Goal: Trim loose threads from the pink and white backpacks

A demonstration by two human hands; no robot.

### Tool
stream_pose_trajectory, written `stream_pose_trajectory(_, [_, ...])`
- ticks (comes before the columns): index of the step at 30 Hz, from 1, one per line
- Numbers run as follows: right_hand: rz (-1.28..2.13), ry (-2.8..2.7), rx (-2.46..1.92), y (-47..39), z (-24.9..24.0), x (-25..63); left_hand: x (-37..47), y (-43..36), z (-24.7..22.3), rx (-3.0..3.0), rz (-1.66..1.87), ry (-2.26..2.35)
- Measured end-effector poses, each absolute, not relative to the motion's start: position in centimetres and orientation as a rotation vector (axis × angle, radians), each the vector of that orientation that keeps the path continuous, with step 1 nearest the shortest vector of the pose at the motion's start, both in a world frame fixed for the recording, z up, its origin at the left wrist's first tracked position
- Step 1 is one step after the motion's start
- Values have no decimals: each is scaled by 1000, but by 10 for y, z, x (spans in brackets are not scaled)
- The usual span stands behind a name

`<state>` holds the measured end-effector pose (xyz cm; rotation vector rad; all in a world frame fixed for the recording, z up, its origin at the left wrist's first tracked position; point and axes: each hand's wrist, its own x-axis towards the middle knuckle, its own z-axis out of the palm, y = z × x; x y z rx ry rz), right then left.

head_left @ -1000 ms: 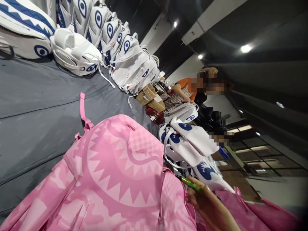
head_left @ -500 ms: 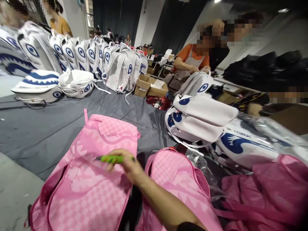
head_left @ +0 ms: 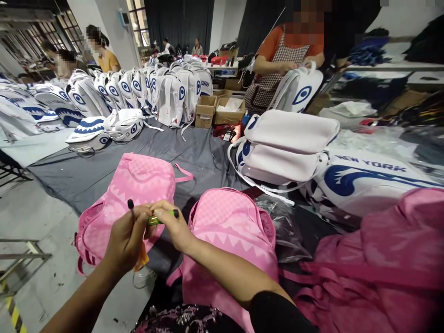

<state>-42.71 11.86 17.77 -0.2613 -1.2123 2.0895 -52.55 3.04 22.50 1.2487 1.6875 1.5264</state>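
Green pen (head_left: 156,219) is pinched in your right hand (head_left: 175,227), held out in front of you over the lower right edge of the shark-mouth pink backpack (head_left: 138,178) lying on the dark cloth (head_left: 100,171). Your left hand (head_left: 122,240) is right up against its other end, fingers curled tight around a slim black-tipped item (head_left: 131,204), and something orange, maybe a handle, pokes out below. Second pink backpack (head_left: 225,219) sits under your right forearm, white backpacks (head_left: 287,132) stacked beyond it, and a person in a checked apron (head_left: 268,88) handles another one.
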Motion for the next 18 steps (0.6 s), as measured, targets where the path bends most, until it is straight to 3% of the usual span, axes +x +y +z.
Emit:
stream_pose_trajectory(3, [1948, -1267, -302, 125, 188, -399, -506, 62, 233, 1181, 1573, 1665])
stream_pose_trajectory(10, [1634, -1385, -566, 153, 184, -367, -486, 100, 234, 1415, 1179, 1611])
stream_pose_trajectory(14, [1571, -1402, -498, 165, 172, -366, -479, 119, 224, 1035, 1531, 1495])
stream_pose_trajectory(18, [1792, -1508, -377, 162, 160, -373, -469, 140, 233, 707, 1887, 1420])
